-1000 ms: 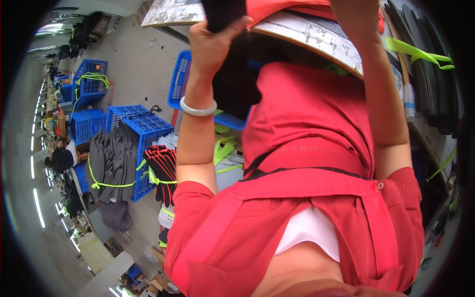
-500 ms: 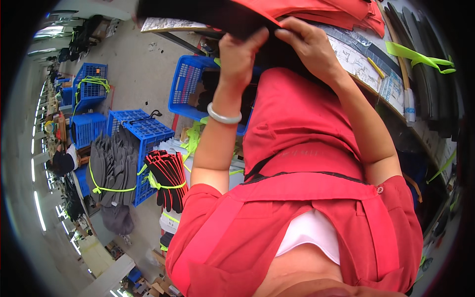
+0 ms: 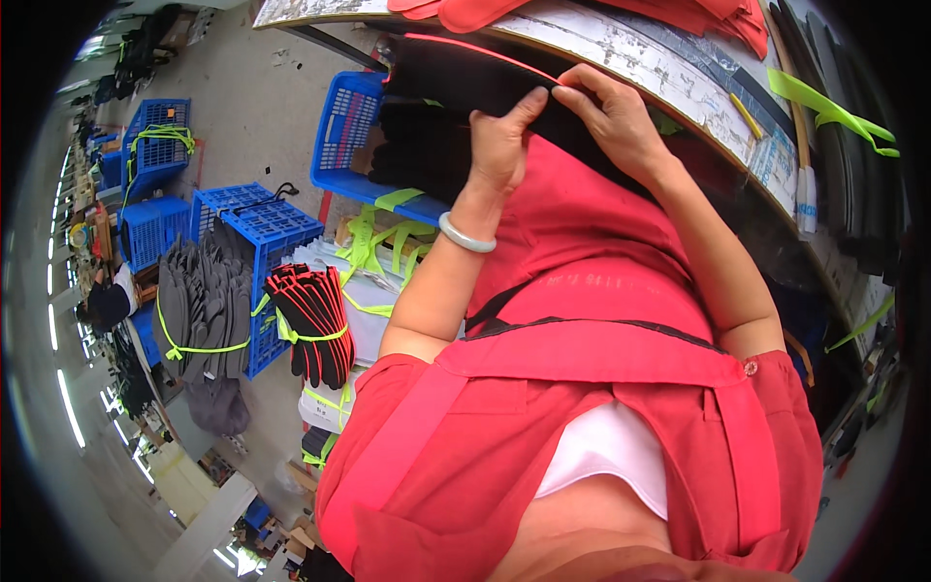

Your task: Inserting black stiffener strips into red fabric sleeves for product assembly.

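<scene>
My left hand (image 3: 501, 145) and my right hand (image 3: 613, 114) both pinch the edge of a black fabric piece with a thin red trim (image 3: 456, 73). The piece hangs over the front edge of the worktable (image 3: 621, 53), in front of my red apron. A pale bangle (image 3: 465, 236) sits on my left wrist. Red fabric pieces (image 3: 485, 12) lie on the tabletop just beyond my hands.
A blue crate (image 3: 354, 136) of dark pieces stands on the floor at my left. More blue crates (image 3: 247, 228), a grey tied bundle (image 3: 199, 306) and a black-and-red tied bundle (image 3: 315, 320) lie further left. Dark bundles with green straps (image 3: 834, 112) sit on the table's right.
My hands have come down from above the table to its front edge, drawing the black piece down with them. Both now pinch its trimmed edge close together.
</scene>
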Tool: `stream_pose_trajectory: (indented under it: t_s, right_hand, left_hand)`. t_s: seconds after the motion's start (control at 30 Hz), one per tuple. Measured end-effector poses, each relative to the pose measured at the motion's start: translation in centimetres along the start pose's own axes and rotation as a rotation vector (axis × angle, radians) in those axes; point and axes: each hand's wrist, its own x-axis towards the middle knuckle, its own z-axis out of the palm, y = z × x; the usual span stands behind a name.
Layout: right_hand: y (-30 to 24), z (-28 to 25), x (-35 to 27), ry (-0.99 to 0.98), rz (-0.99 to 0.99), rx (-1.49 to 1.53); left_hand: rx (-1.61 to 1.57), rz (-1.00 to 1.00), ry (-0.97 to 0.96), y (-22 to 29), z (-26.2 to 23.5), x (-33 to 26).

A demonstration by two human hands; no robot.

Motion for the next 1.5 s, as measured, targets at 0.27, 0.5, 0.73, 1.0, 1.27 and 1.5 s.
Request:
stream_pose_trajectory:
  t_s: [0.27,0.5,0.73,1.0,1.27,1.5]
  right_hand:
    - [0.2,0.7,-1.3,-0.013,0.092,0.090]
    - [1.2,0.1,-1.2,-0.183,0.225,0.153]
    - [1.9,0.4,-2.0,-0.095,0.177,0.089]
    - [0.8,1.2,-1.9,-0.087,0.115,-0.073]
    - [0.3,1.5,-1.8,-0.168,0.116,-0.089]
    - [-0.4,1.3,-1.4,-0.488,-0.212,-0.429]
  left_hand:
    - [0.015,-0.090,0.006,-1.4,-1.4,-1.2]
    - [0.054,-0.084,-0.037,-1.7,-2.1,-2.0]
    - [-0.068,-0.133,-0.019,-0.7,-3.2,-1.7]
    - [-0.060,-0.139,0.013,-1.0,-4.1,-2.3]
    - [-0.038,-0.279,-0.019,-0.7,-5.7,-2.6]
    - [0.847,-0.473,-0.435,2.6,-6.4,-2.4]
